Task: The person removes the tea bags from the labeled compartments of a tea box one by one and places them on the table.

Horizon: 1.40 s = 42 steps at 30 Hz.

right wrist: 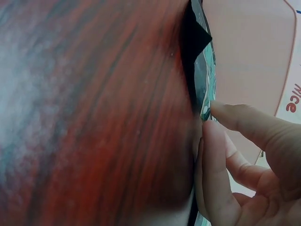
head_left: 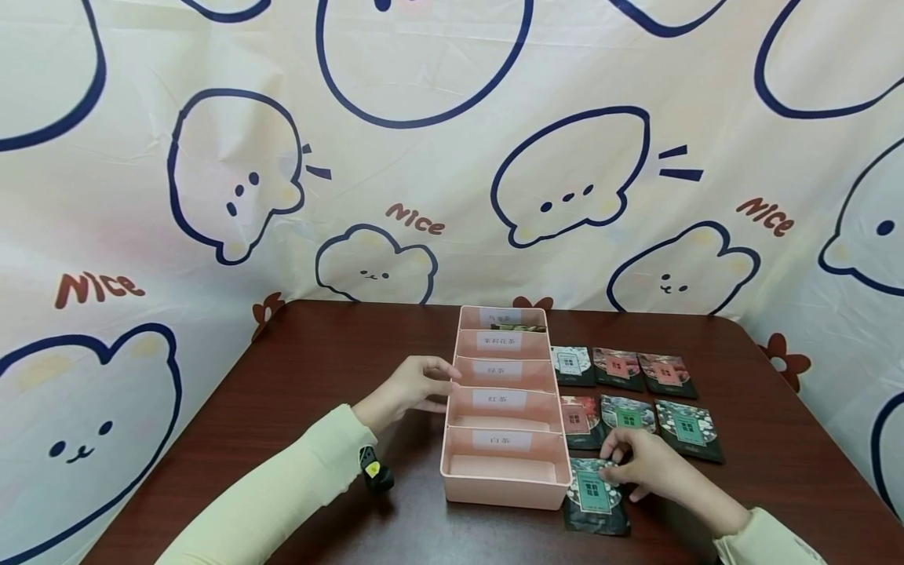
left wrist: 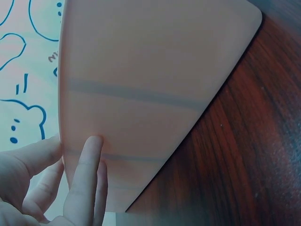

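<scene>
A pale left sleeve (head_left: 268,490) reaches in nearest. The right hand (head_left: 646,463) pinches one edge of the front green-labelled tea sachet (head_left: 595,514), just beside the box's near corner. The left hand (head_left: 413,384), fingers loosely extended, touches the outer wall of the pink five-compartment box (head_left: 504,493), which stands between the hands. Six other sachets (head_left: 628,416) lie in two rows beyond the right hand; a packet (head_left: 519,328) sits in the farthest compartment. Both forearms slant inward over the wooden table (head_left: 339,337).
</scene>
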Tool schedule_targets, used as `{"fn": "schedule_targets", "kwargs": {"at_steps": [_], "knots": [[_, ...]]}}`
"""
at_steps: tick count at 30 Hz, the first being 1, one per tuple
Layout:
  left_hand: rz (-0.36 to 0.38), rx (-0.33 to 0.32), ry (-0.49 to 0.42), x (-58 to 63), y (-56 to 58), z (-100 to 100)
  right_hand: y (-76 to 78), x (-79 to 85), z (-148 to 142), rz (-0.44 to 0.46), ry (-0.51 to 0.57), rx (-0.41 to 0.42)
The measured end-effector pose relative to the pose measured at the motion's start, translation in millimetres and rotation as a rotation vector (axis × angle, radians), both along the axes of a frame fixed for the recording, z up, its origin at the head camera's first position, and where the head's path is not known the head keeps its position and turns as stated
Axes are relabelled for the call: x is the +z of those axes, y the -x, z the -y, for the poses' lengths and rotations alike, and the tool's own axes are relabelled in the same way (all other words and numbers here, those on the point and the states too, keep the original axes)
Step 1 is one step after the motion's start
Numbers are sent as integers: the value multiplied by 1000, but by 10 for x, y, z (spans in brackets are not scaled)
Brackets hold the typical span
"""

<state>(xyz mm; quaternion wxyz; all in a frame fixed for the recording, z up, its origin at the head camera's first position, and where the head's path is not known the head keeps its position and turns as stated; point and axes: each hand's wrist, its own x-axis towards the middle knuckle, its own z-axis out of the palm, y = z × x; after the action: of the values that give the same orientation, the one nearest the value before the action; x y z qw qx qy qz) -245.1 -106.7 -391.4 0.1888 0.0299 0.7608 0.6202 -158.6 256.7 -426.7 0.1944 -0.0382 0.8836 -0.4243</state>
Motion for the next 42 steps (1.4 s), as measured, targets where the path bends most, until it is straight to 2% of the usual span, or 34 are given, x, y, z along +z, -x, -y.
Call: {"fn": "schedule_targets", "kwargs": {"at_steps": [20,26,32,42], "knots": [[0,-1,8,-22,8,-1,-1,-11,-11,4,29,24],[6,8,14,-21,4,1,0,64,-14,-6,30,7],[3,4,13,-15,7,-3,66,351,-41,-51,92,2],[13,13,16,-3,12,1,379,1031,-105,-310,164,29]]}}
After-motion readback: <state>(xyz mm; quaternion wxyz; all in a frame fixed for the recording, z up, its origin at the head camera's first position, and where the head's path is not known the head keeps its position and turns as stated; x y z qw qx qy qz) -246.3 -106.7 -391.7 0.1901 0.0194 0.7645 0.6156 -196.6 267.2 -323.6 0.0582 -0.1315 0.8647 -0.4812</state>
